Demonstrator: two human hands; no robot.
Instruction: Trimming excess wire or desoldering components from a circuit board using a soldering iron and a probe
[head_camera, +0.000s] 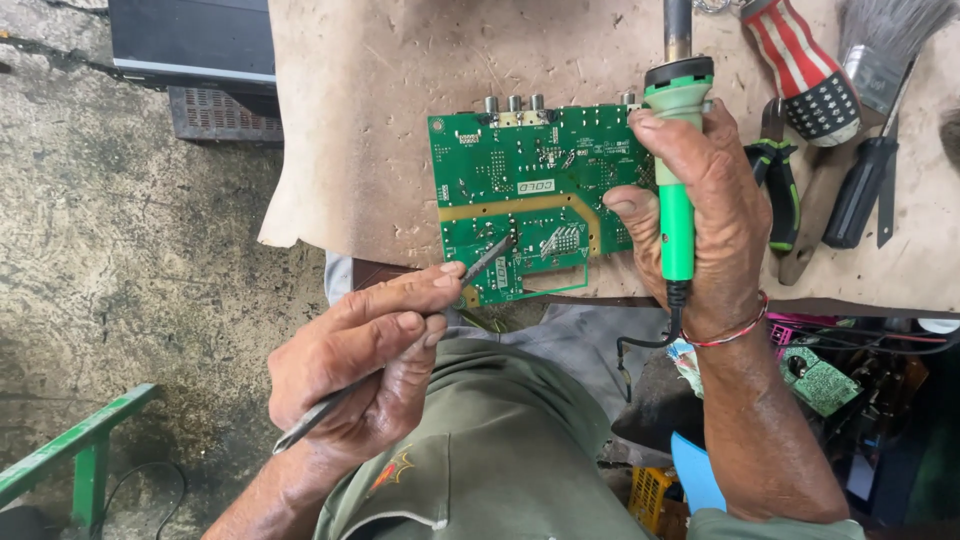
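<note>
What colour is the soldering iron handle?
Green, with a black collar, on the soldering iron in the right hand; head view.

A green circuit board is lying flat on the brown mat. Thin metal tweezers are touching it. A green soldering iron is pointing away.

Bare forearms here, no sleeves past the elbow. Thin red thread bracelet looped round the right wrist. Olive-green shirt below, with a small red-and-yellow emblem on the chest pocket; grey trousers show beneath.
</note>
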